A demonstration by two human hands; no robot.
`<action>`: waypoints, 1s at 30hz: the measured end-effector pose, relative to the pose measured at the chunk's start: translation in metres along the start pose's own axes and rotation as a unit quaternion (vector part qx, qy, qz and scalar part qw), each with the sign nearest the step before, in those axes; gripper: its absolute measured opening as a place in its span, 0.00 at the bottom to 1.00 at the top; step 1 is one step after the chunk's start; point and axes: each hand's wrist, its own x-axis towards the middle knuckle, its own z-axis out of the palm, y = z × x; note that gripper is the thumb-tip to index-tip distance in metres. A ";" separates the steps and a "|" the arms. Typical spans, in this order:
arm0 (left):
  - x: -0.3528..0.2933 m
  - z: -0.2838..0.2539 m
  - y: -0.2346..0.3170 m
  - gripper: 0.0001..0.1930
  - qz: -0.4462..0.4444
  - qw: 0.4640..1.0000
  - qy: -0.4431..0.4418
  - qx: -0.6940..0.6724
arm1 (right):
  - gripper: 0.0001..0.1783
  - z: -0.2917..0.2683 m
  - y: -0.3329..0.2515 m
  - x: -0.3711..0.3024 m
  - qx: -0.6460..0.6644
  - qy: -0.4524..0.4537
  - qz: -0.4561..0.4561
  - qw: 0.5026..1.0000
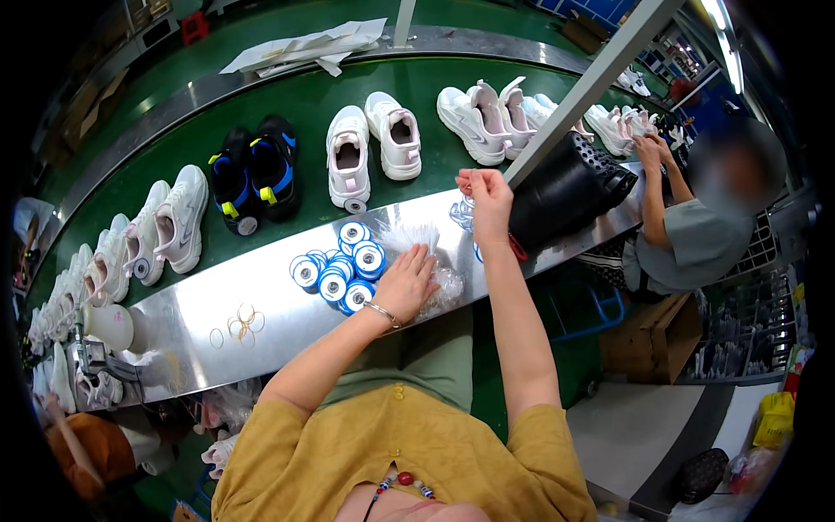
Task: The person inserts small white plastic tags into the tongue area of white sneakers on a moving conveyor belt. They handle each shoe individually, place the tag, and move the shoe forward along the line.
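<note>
My left hand (404, 283) lies with its fingers stretched over a heap of thin clear plastic strands (409, 237) on the metal ledge. Just left of it is a pile of round blue-and-white tags (334, 284) with dark centres. My right hand (488, 207) is raised above the ledge with its fingertips pinched together; what they hold, if anything, is too small to name. Beside and partly behind that hand are more blue-edged pieces (461, 210). Beyond the ledge stands a pair of white shoes (349, 155), one with a round tag at its heel.
A green conveyor belt (304, 91) carries black-and-blue shoes (272, 170) and several white pairs. A black bag (565, 196) stands right of my right hand, by a slanted metal post (591, 83). Rubber bands (245, 324) lie left. Co-workers sit at both sides.
</note>
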 end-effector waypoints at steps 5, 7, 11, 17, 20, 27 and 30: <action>-0.002 -0.033 -0.004 0.21 -0.005 0.994 0.103 -0.027 | 0.07 -0.001 -0.028 -0.025 0.037 -0.077 0.040 0.996; -0.009 -0.047 -0.019 0.21 -0.026 0.984 0.173 -0.035 | 0.07 -0.007 -0.018 -0.039 -0.005 -0.105 0.108 0.988; -0.015 -0.066 -0.051 0.16 -0.128 0.981 0.143 -0.010 | 0.07 -0.017 0.004 -0.060 -0.059 -0.127 0.201 0.970; -0.009 -0.062 -0.057 0.18 -0.163 0.985 0.064 0.002 | 0.06 0.007 0.014 -0.074 -0.121 -0.184 0.178 0.959; -0.009 -0.065 -0.058 0.17 -0.181 0.982 0.055 -0.023 | 0.05 0.008 0.010 -0.072 -0.127 -0.217 0.182 0.951; -0.006 -0.074 -0.055 0.14 -0.231 0.970 0.015 -0.081 | 0.06 0.009 0.014 -0.081 -0.165 -0.273 0.199 0.927; -0.005 -0.073 -0.056 0.14 -0.242 0.965 0.001 -0.104 | 0.07 0.009 0.027 -0.083 -0.200 -0.268 0.189 0.923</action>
